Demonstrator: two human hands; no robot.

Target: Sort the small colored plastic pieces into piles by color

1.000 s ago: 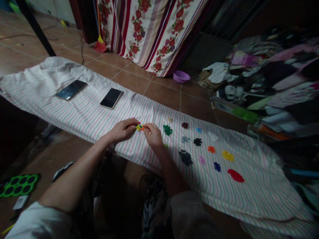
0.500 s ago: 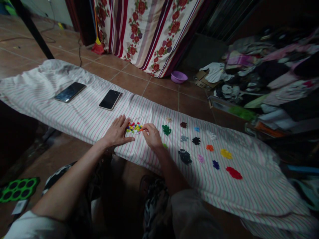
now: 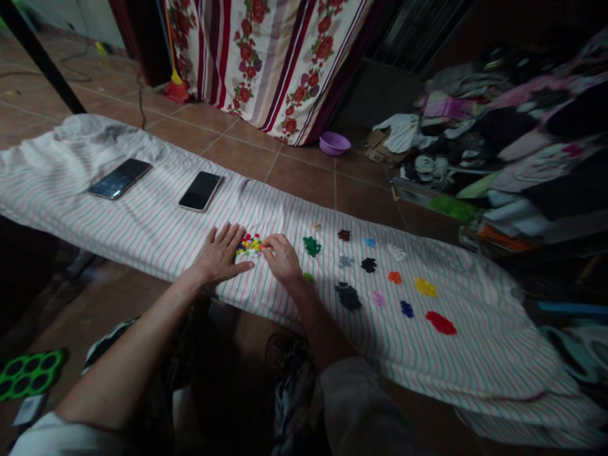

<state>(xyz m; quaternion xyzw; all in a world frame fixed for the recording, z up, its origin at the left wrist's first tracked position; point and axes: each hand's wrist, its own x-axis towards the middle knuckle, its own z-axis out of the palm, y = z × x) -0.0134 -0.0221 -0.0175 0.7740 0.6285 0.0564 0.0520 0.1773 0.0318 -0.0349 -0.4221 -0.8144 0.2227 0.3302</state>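
A small pile of mixed-colour pieces (image 3: 249,244) lies on the striped cloth (image 3: 156,221) between my hands. My left hand (image 3: 219,254) rests flat with fingers spread, against the pile's left side. My right hand (image 3: 281,258) has its thumb and forefinger pinched together at the pile's right edge; what is between the fingertips is too small to make out. Right of it, pieces lie in single-colour heaps, among them a green heap (image 3: 312,246), a dark grey heap (image 3: 348,296), a black heap (image 3: 368,265), a yellow heap (image 3: 426,287) and a red heap (image 3: 441,322). My right wrist partly covers a light green heap (image 3: 308,277).
Two phones, one farther left (image 3: 120,178) and one nearer (image 3: 201,191), lie on the cloth beyond my left hand. Past the cloth's far edge are a purple basin (image 3: 335,144), a broom (image 3: 177,88) and a floral curtain (image 3: 280,63). Clothes (image 3: 522,120) are heaped at right.
The whole view has shifted slightly, so things appear a little farther left. My left hand stays flat by the pile, and my right hand keeps its pinch at the pile's right edge.
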